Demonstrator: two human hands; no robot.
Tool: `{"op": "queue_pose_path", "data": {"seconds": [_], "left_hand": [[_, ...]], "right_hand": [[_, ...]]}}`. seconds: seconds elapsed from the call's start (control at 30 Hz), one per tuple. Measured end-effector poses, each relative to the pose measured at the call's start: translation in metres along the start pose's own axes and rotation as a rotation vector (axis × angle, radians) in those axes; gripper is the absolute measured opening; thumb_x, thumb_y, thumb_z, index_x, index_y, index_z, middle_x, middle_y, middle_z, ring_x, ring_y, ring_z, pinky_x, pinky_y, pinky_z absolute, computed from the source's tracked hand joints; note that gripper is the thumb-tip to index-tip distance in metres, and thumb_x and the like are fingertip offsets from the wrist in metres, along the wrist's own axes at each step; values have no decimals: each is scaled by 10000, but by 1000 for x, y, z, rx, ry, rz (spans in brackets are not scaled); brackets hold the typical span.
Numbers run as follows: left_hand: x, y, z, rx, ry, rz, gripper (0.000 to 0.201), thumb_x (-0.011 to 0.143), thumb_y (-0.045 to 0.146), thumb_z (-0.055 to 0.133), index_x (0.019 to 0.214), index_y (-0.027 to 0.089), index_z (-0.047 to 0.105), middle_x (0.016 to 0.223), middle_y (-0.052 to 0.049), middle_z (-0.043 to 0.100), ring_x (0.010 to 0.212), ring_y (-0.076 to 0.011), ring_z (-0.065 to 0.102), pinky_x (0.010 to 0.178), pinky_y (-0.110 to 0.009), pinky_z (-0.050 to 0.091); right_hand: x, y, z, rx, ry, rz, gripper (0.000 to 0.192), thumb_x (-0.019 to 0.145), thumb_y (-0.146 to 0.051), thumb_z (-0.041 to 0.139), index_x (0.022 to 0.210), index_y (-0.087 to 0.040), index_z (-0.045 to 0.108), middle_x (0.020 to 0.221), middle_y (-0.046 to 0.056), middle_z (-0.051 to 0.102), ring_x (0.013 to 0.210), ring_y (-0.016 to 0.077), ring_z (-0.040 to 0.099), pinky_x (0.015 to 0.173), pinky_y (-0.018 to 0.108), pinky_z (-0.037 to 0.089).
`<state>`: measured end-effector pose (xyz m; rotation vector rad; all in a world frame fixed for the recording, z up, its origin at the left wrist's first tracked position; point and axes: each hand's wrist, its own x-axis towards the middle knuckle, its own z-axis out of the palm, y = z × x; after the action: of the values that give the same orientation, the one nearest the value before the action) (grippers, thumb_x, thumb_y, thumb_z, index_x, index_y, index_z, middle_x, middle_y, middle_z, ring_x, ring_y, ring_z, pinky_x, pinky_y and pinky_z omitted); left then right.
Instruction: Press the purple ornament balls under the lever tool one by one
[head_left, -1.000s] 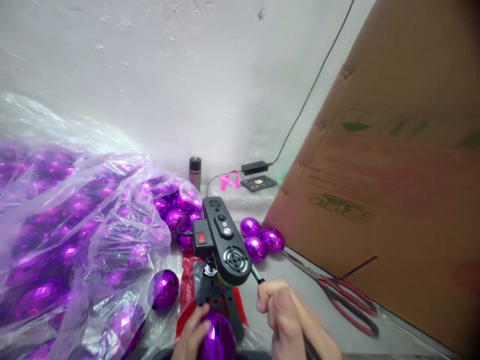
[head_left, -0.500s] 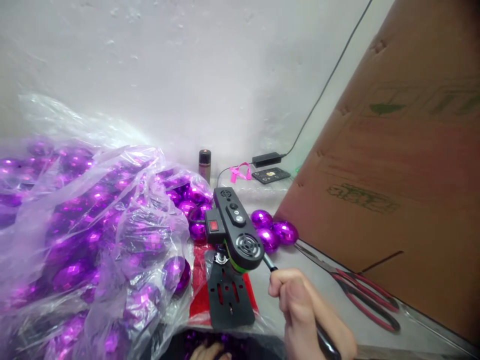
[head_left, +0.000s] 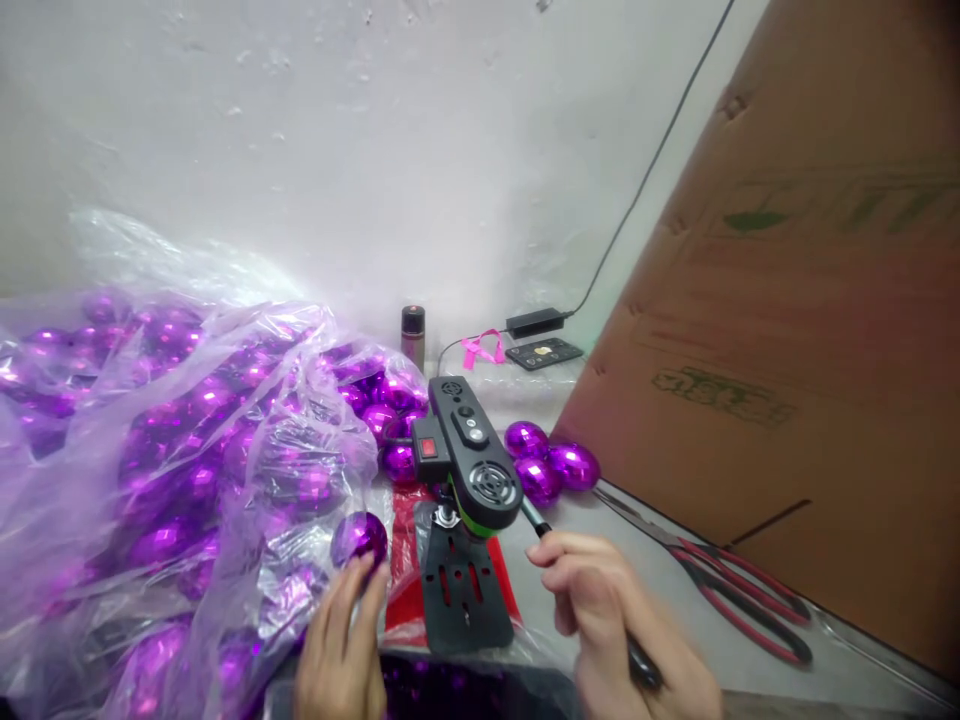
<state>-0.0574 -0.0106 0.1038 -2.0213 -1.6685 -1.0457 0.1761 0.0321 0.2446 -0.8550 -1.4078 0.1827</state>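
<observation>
The purple egg (head_left: 360,538) lies at the mouth of the clear plastic bag (head_left: 187,440), toward the near edge of the table (head_left: 697,640), and our left hand (head_left: 341,650) reaches for it: the fingers are stretched out and loosely spread, their tips touching the egg's near side, not closed about it. The bag fills the left half of the table and is heaped with many more shiny purple eggs.

Just right of the egg stands a black device (head_left: 469,455) with a red switch and a round grille, tilted on a slotted black stand (head_left: 459,590) that rests on a red sheet (head_left: 405,580). A thin black-handled tool (head_left: 585,590) slants from under the device's head down to our right hand (head_left: 622,630), which is curled around its handle in a closed grip.

Behind the device, three loose purple eggs (head_left: 551,462) sit together near the foot of a big cardboard sheet (head_left: 787,350) leaning along the right side. Red-handled scissors (head_left: 720,590) lie open beside it. At the far edge, by the wall, we see a small dark canister (head_left: 412,335), a pink ribbon (head_left: 481,350), a flat black gadget (head_left: 544,352) and a power adapter (head_left: 534,322) with its cable running up the wall.
</observation>
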Motion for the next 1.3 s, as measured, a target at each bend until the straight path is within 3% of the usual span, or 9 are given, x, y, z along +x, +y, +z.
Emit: {"op": "queue_pose_path", "data": {"seconds": [0.13, 0.27, 0.47, 0.6, 0.73, 0.87, 0.97, 1.2, 1.3], "left_hand": [[65, -38, 8, 100, -458, -34, 719, 940, -48, 463, 1538, 237, 741, 1628, -181, 738, 1529, -401, 698, 1273, -640, 576], [85, -51, 18, 32, -796, 65, 901, 744, -63, 604, 1575, 263, 719, 1815, -188, 551, 1714, -450, 478, 1355, -715, 449], [87, -68, 32, 111, -525, 40, 776, 905, -66, 423, 1554, 250, 710, 1689, -130, 684, 1619, -418, 607, 1215, -610, 611], [109, -73, 29, -93, -472, -53, 549, 957, 155, 596, 1481, 188, 755, 1498, -180, 788, 1407, -470, 754, 1119, -613, 666], [116, -53, 24, -562, -376, -474, 629, 954, 482, 753, 1493, 159, 715, 1359, -172, 860, 1239, -435, 839, 1069, -595, 688], [94, -12, 22, -1154, -398, -959, 670, 1107, 707, 481, 1381, 162, 758, 1285, -175, 896, 1145, -384, 884, 977, -577, 725], [71, 19, 22, -1370, -414, -1150, 721, 1108, 781, 446, 1254, 183, 821, 1122, -159, 922, 1026, -389, 910, 995, -631, 723], [35, 32, 37, -1309, -532, -1029, 614, 1127, 692, 448, 1488, 300, 752, 1350, -116, 888, 1322, -408, 836, 1071, -630, 705], [31, 19, 46, -1112, -501, -835, 673, 1026, 646, 693, 1614, 327, 620, 1570, -106, 788, 1511, -400, 718, 1242, -619, 611]], "right_hand": [[-2, -3, 7, 16, 44, 43, 313, 1170, -192, 600, 863, -242, 639, 806, 5, 736, 760, 166, 775, 669, 274, 589], [6, 2, 1, -21, -66, -129, 278, 1117, -78, 577, 893, -235, 632, 789, -1, 734, 618, 111, 687, 513, 218, 474], [13, 0, 2, -55, -46, -161, 280, 1104, -61, 537, 892, -241, 574, 741, -38, 684, 507, 65, 513, 502, 192, 438], [15, 0, 3, -34, -53, -159, 284, 1086, -44, 535, 884, -240, 575, 726, -37, 668, 527, 77, 571, 488, 190, 440], [18, -2, 3, -25, -48, -165, 299, 1075, -21, 526, 875, -237, 576, 720, -26, 658, 581, 94, 642, 497, 194, 448], [23, -8, 8, 5, -10, -86, 336, 1117, -78, 541, 817, -230, 565, 710, -26, 642, 529, 76, 559, 464, 200, 394], [27, -12, 10, 15, -1, -43, 369, 1133, -113, 549, 782, -226, 552, 691, -27, 621, 501, 72, 494, 445, 216, 363], [27, -12, 9, 19, -23, -61, 359, 1125, -76, 529, 803, -233, 537, 694, -37, 597, 545, 79, 569, 479, 210, 371], [27, -13, 8, 17, -34, -85, 350, 1120, -55, 521, 820, -236, 526, 698, -39, 585, 577, 85, 592, 508, 210, 408]]}}
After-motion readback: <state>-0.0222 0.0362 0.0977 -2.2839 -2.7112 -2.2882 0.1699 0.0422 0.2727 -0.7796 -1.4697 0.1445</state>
